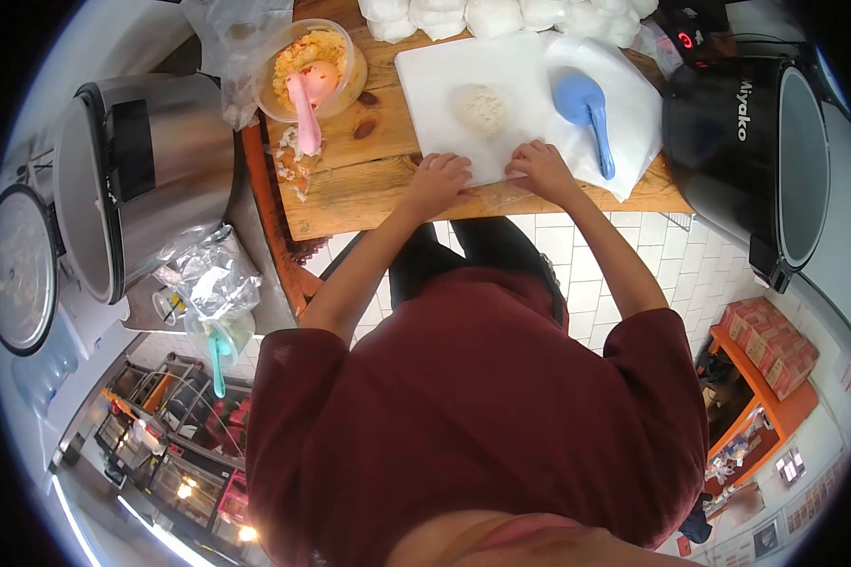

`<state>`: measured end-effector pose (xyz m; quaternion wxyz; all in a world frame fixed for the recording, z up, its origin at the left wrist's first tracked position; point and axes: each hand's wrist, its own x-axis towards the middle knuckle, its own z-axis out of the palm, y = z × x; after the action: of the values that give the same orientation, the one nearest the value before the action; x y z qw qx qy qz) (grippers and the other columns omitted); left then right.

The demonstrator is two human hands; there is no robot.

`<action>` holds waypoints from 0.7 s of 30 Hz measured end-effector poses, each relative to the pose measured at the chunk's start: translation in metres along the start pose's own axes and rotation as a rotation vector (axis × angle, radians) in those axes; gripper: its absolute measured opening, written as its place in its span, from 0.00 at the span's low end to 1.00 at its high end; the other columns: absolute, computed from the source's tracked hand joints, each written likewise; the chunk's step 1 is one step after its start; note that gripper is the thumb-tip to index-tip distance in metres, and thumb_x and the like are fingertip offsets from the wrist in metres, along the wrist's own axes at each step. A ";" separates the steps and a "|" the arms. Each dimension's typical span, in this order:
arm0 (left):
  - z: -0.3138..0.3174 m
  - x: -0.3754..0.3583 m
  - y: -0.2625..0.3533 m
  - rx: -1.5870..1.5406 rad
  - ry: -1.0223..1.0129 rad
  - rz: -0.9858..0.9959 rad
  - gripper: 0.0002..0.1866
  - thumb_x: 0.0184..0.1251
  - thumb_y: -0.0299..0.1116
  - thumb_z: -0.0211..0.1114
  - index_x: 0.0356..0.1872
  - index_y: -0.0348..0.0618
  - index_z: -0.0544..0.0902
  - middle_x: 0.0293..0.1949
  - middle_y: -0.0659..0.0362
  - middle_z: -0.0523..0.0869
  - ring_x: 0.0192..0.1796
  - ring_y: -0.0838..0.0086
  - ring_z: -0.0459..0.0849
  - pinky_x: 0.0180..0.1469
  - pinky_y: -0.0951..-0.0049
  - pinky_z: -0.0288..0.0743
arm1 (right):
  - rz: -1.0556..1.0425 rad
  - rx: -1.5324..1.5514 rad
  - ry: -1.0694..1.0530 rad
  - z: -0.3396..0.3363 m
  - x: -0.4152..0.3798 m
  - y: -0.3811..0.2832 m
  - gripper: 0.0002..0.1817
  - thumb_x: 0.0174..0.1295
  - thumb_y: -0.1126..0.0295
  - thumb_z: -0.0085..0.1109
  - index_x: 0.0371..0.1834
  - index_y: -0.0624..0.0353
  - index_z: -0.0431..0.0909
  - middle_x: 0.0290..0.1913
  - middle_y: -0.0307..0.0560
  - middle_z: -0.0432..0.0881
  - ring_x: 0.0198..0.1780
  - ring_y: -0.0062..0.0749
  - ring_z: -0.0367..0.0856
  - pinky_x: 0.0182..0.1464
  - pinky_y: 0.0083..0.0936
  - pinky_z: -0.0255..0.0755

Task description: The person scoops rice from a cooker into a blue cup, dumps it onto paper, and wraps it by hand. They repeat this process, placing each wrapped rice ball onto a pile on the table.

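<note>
A small mound of what looks like white rice (483, 110) lies on a white sheet of wrapping paper (435, 80) on the wooden table. My left hand (442, 180) has its fingers bent onto the near edge of the sheet, left of centre. On the same edge, a little to the right, my right hand (541, 171) pinches the paper, its fingers curled. Clear film seems to show at the edge between them. Beyond my right hand, a blue rice scoop (586, 113) rests on more white paper (633, 94).
A plastic tub (357, 80) of yellow-orange food holds a pink scoop (308, 104) at the left. White wrapped bundles (492, 17) line the back. An open steel cooker (194, 146) flanks the table's left, a black Miyako cooker (728, 156) its right. Crumbs (293, 156) lie near the left edge.
</note>
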<state>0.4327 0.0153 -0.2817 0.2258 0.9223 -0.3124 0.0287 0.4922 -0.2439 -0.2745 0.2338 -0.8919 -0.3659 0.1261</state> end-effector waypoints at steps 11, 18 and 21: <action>0.007 0.005 0.008 -0.056 0.048 -0.041 0.11 0.55 0.41 0.67 0.35 0.48 0.81 0.51 0.61 0.79 0.57 0.64 0.75 0.57 0.61 0.68 | 0.053 0.083 -0.150 -0.009 0.013 0.006 0.06 0.52 0.63 0.65 0.30 0.45 0.77 0.39 0.33 0.76 0.47 0.34 0.73 0.51 0.36 0.66; 0.012 0.021 0.001 -0.126 0.081 -0.280 0.09 0.57 0.34 0.63 0.39 0.47 0.78 0.45 0.60 0.82 0.54 0.64 0.77 0.56 0.61 0.68 | 0.132 0.130 -0.069 -0.025 0.016 -0.008 0.08 0.58 0.62 0.60 0.39 0.50 0.77 0.43 0.38 0.80 0.51 0.35 0.77 0.52 0.39 0.67; 0.002 0.023 -0.006 -0.127 0.133 -0.255 0.08 0.59 0.33 0.61 0.40 0.48 0.79 0.45 0.60 0.83 0.53 0.64 0.79 0.57 0.61 0.69 | 0.022 -0.018 0.061 -0.015 0.011 0.005 0.10 0.58 0.62 0.60 0.40 0.50 0.79 0.42 0.39 0.83 0.48 0.35 0.79 0.51 0.38 0.70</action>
<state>0.4543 0.0061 -0.2813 0.3058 0.9344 -0.1782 0.0412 0.5083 -0.2441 -0.2644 0.2353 -0.9015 -0.3497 0.0979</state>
